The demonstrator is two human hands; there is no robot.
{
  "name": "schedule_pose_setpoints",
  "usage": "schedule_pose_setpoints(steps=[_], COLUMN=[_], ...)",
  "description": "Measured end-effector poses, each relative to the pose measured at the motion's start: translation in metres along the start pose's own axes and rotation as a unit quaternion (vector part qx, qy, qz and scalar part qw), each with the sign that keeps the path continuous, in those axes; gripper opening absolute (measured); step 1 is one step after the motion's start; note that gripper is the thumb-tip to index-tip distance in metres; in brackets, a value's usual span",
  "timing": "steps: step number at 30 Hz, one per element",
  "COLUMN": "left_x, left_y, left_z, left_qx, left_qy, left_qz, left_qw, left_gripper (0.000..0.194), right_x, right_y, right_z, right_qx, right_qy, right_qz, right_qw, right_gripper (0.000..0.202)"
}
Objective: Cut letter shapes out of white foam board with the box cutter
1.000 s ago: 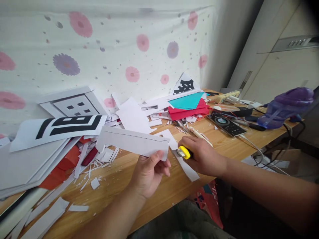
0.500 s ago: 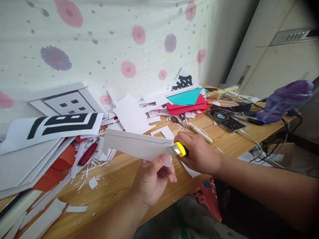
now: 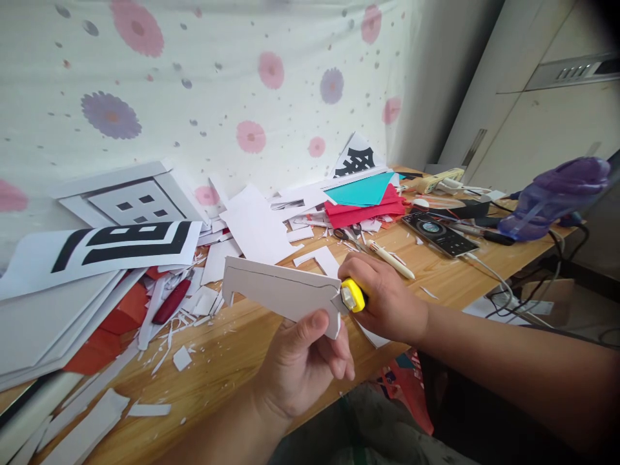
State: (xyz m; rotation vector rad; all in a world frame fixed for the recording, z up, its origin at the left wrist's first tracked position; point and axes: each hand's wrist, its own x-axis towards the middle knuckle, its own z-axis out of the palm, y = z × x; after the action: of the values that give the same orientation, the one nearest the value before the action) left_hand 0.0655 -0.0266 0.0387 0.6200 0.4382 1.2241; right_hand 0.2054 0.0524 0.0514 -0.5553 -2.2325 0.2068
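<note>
- The left hand (image 3: 303, 368) pinches a long, flat white board strip (image 3: 281, 287), marked with a thin dark line near its upper edge.
- The right hand (image 3: 387, 303) grips a yellow-and-black cutter knife (image 3: 356, 296) at the strip's right end.
- Behind, a folded turquoise sheet (image 3: 361, 188) lies over red sheets (image 3: 365, 210).
- A black rectangular phone (image 3: 440, 235) lies on the brown wooden table (image 3: 217, 381), near a translucent purple bottle (image 3: 537, 203).

The bare left hand (image 3: 301, 365) is turned palm-up, thumb (image 3: 312, 325) pinching above curled fingers (image 3: 341, 354), its forearm (image 3: 227, 420) rising from below. The bare right hand (image 3: 385, 300) is near it, closed in a fist, its forearm (image 3: 504, 361) extending in from the right.
</note>
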Motion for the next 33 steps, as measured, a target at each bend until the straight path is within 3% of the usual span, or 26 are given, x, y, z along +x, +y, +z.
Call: schedule_pose_setpoints(steps=[7, 17, 26, 33], left_x=[-0.003, 0.000, 0.000, 0.000], left_y=[-0.001, 0.007, 0.010, 0.009], left_z=[0.001, -0.007, -0.004, -0.007], left_qx=[0.021, 0.123, 0.123, 0.135], left_qy=[-0.006, 0.011, -0.005, 0.047], left_qz=[0.002, 0.006, -0.022, -0.011], left_qw=[1.000, 0.992, 0.992, 0.990], left_gripper=[0.030, 0.033, 0.034, 0.032], right_x=[0.005, 0.009, 0.009, 0.008], right_y=[0.002, 0.009, 0.016, 0.022], right_z=[-0.004, -0.018, -0.018, -0.011], right_qx=[-0.035, -0.018, 0.048, 0.018], right_qy=[0.016, -0.084, -0.141, -0.136], right_qz=[-0.011, -0.063, -0.054, 0.011], right_qw=[0.999, 0.994, 0.987, 0.990], right_gripper=[0.013, 0.012, 0.013, 0.010])
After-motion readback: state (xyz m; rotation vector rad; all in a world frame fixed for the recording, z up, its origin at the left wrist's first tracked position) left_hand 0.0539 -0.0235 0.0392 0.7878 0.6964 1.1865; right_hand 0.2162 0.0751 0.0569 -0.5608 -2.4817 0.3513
